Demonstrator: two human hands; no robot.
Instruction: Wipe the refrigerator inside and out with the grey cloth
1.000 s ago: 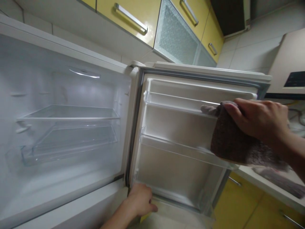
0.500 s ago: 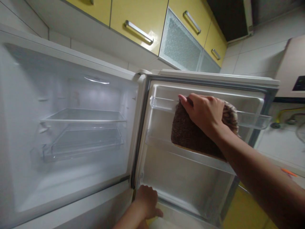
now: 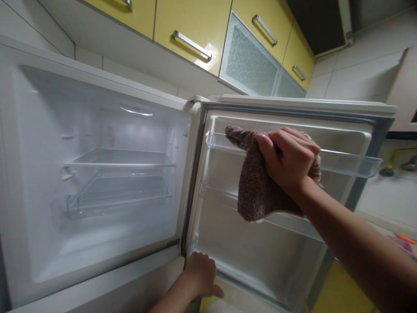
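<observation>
A brown fuzzy cleaning cloth [image 3: 256,191] is bunched in my right hand [image 3: 289,158], fingers closed over it. The cloth hangs down in front of the upper clear rack [image 3: 348,163] and the middle clear rack [image 3: 293,225] of the open refrigerator door [image 3: 247,248]. One end of it sticks out to the left along the upper rack. Down at the door's lower hinge-side corner is my left hand [image 3: 201,271]. Its fingers are curled at the door's bottom edge and its thumb points right; the fingertips are hidden.
To the left is the open refrigerator compartment [image 3: 42,182] with a glass shelf [image 3: 130,157] and a clear drawer [image 3: 120,200] under it. Yellow cabinets [image 3: 195,21] with metal handles hang above. A yellow gas pipe [image 3: 395,156] and an orange object [image 3: 405,238] are at right.
My right hand has crumpled the cloth, which lay flatter before; its left end now sticks out along the upper rack. My left hand stays at the lower corner. The view has shifted slightly.
</observation>
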